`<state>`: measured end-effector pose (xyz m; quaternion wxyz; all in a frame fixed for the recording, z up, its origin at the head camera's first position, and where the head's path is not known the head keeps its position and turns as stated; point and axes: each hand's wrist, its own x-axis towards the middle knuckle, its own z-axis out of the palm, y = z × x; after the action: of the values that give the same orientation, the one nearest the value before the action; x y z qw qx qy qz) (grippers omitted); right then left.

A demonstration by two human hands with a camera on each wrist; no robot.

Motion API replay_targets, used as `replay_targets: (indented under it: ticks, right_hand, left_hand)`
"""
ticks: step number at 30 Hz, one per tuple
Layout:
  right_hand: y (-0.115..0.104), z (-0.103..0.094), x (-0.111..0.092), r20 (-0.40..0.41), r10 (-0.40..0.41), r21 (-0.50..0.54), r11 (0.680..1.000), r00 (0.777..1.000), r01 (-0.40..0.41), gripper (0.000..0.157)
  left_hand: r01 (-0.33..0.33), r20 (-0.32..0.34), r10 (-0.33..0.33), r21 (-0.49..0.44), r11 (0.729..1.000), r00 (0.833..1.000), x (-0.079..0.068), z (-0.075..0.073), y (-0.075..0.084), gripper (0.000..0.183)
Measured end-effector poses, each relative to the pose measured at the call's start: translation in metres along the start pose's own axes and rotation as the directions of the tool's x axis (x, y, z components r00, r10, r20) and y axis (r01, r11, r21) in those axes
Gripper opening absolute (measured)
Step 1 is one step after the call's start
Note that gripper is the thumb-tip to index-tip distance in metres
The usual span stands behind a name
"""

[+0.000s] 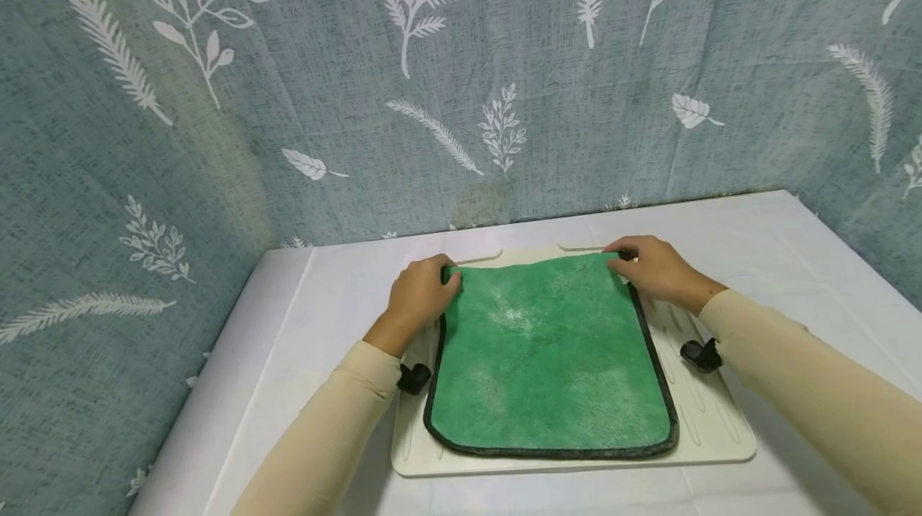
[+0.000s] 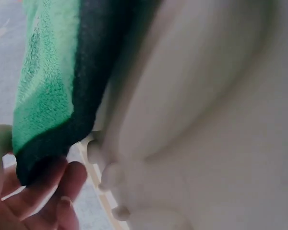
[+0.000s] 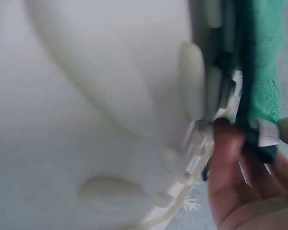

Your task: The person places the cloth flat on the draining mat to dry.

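A green plush cloth (image 1: pixel 551 356) with a black bound edge hangs over a cream ribbed plastic board (image 1: pixel 709 420). My left hand (image 1: pixel 420 292) pinches the cloth's far left corner between thumb and fingers. At the far right corner, my right hand (image 1: pixel 657 266) pinches the cloth the same way. The left wrist view shows the dark corner of the cloth (image 2: pixel 48 120) between thumb and fingers, raised off the ribbed surface. In the right wrist view a small white label (image 3: pixel 268 133) sticks out at the corner beside the thumb.
The board lies on a table with a white cover (image 1: pixel 288 388). Behind and to the left hangs a blue-grey curtain (image 1: pixel 346 100) with white leaf prints. Black wrist cameras (image 1: pixel 414 378) sit under both sleeves, close over the board.
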<state>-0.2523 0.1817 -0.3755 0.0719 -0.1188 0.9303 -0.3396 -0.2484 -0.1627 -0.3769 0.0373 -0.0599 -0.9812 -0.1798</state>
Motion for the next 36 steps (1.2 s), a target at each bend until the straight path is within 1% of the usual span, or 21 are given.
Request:
replay_targets:
  ticks: [2,5,8,12,13,15,17,19,21,22,24,26,28,30,31,33,36]
  right_hand:
    - [-0.002,-0.001,-0.002,-0.028,-0.029,0.018,0.999,0.999,0.029,0.039]
    - [-0.006,-0.002,-0.004,-0.063,-0.068,0.04,0.997,0.996,0.07,0.043]
    - [-0.008,-0.002,-0.004,-0.074,-0.084,0.047,0.995,0.994,0.087,0.049]
    - [-0.009,-0.001,-0.003,-0.058,-0.083,0.026,0.996,0.995,0.084,0.052]
    - [-0.009,-0.001,-0.003,-0.049,-0.078,0.017,0.997,0.996,0.079,0.053]
    - [-0.008,-0.001,-0.003,-0.016,-0.058,-0.012,0.998,0.998,0.057,0.055]
    - [-0.007,-0.001,-0.003,0.029,-0.049,-0.048,0.998,0.998,0.05,0.057]
    - [-0.005,-0.001,-0.004,0.072,-0.069,-0.086,0.993,0.995,0.075,0.057]
    - [-0.003,0.0,-0.009,0.083,-0.11,-0.138,0.983,0.99,0.121,0.055]
    - [-0.003,0.001,-0.014,0.076,-0.135,-0.168,0.975,0.988,0.146,0.053]
    - [-0.003,0.002,-0.026,0.045,-0.186,-0.235,0.953,0.982,0.191,0.048]
    - [-0.004,0.004,-0.042,0.014,-0.217,-0.301,0.93,0.976,0.211,0.042]
    - [-0.006,0.006,-0.062,-0.006,-0.259,-0.346,0.907,0.966,0.241,0.036]
    - [-0.009,0.011,-0.081,-0.016,-0.314,-0.372,0.883,0.949,0.286,0.029]
    - [-0.01,0.013,-0.09,-0.016,-0.34,-0.384,0.87,0.94,0.309,0.027]
    - [-0.01,0.019,-0.106,-0.017,-0.408,-0.414,0.834,0.913,0.365,0.024]
    - [-0.01,0.026,-0.126,-0.007,-0.511,-0.447,0.771,0.86,0.455,0.025]
  left_hand:
    - [-0.03,-0.066,0.029,-0.01,1.0,0.997,0.0,-0.002,0.001,0.022]
    - [-0.07,-0.135,0.067,-0.017,0.997,0.988,0.0,-0.003,0.002,0.02]
    - [-0.106,-0.165,0.1,-0.028,0.994,0.981,0.001,-0.003,0.002,0.023]
    - [-0.137,-0.169,0.129,-0.033,0.99,0.977,0.003,-0.002,0.003,0.028]
    - [-0.136,-0.164,0.13,-0.026,0.99,0.978,0.003,-0.002,0.003,0.03]
    - [-0.122,-0.132,0.12,-0.004,0.993,0.984,0.004,-0.001,0.003,0.032]
    - [-0.092,-0.073,0.095,0.039,0.995,0.993,0.003,0.0,0.002,0.036]
    - [-0.066,0.001,0.067,0.086,0.994,0.998,0.001,0.001,0.001,0.041]
    - [-0.064,0.063,0.056,0.138,0.988,0.996,-0.004,0.002,0.0,0.045]
    - [-0.07,0.081,0.058,0.156,0.985,0.995,-0.007,0.002,0.0,0.046]
    - [-0.1,0.087,0.085,0.178,0.979,0.993,-0.018,-0.001,-0.001,0.047]
    - [-0.151,0.059,0.142,0.197,0.969,0.988,-0.032,-0.005,-0.002,0.046]
    - [-0.21,0.021,0.21,0.208,0.955,0.977,-0.048,-0.009,-0.003,0.044]
    - [-0.273,-0.003,0.28,0.222,0.936,0.96,-0.065,-0.013,-0.007,0.042]
    - [-0.306,-0.008,0.317,0.232,0.923,0.949,-0.073,-0.015,-0.009,0.041]
    - [-0.363,0.006,0.372,0.232,0.902,0.928,-0.089,-0.018,-0.014,0.04]
    - [-0.442,0.06,0.441,0.216,0.87,0.896,-0.11,-0.023,-0.019,0.041]
